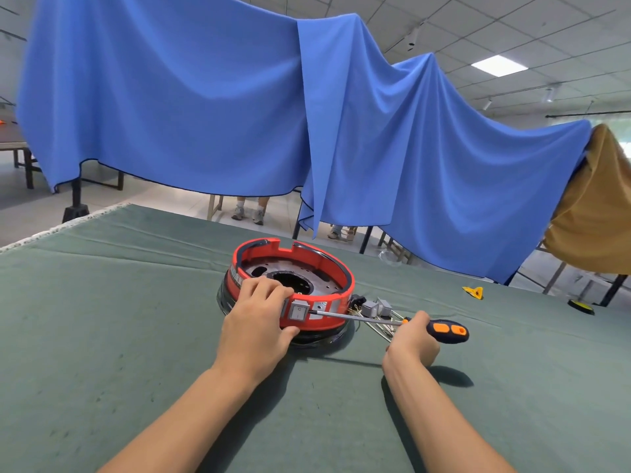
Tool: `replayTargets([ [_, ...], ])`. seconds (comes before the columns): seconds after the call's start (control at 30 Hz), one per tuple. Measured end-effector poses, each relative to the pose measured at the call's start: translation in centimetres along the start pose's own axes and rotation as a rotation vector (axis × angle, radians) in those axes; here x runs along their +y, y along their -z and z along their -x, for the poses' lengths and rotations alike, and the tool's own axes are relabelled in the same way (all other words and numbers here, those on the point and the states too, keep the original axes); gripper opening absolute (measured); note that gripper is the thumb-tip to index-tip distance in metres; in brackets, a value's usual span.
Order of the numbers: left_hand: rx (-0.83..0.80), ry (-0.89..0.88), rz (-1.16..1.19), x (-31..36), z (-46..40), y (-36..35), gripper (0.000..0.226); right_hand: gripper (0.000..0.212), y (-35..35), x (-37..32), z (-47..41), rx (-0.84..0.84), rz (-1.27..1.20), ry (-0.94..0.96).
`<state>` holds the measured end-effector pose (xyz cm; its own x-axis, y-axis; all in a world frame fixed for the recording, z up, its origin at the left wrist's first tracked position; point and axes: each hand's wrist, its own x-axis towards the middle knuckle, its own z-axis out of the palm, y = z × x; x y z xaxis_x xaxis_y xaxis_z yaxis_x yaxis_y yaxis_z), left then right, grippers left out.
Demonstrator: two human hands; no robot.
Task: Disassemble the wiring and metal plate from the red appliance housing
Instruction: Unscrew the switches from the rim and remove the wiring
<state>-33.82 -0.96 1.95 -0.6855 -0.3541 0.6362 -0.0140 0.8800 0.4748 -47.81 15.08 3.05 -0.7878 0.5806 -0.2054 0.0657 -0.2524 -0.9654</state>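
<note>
left hand [257, 322]: grips housing [317, 322] rim, centre frame on desk [102, 319]
plate [317, 285]: still inside housing
right hand [415, 341]: holds screwdriver [386, 320], tip at switch [299, 312]
progress: early; loose parts [377, 307] right of housing
hidden: wiring, screws unclear

Head view — close above table [136, 336], facing forward-down.

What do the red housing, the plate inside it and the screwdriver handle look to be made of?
Housing: likely moulded plastic, smooth semi-gloss red wall with a cut notch in the rim.
Plate: seemingly metal, dull grey sheen, punched holes.
Screwdriver handle: probably plastic or rubber, dark with matt orange inserts; its shaft is shiny bare metal.
</note>
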Motion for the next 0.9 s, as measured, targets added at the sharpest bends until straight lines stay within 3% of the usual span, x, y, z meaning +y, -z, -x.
replayTargets([
  [0.67, 0.026, -0.056, -0.006, -0.3, 0.0, -0.3, 0.053, 0.033, -4.5, 0.3, -2.1, -0.112, 0.234, 0.023],
  [0.9, 0.031, -0.063, -0.068, -0.1, 0.1, 0.0, 0.056, 0.035, -3.3, -0.1, -1.9, -0.122, 0.127, -0.009],
])
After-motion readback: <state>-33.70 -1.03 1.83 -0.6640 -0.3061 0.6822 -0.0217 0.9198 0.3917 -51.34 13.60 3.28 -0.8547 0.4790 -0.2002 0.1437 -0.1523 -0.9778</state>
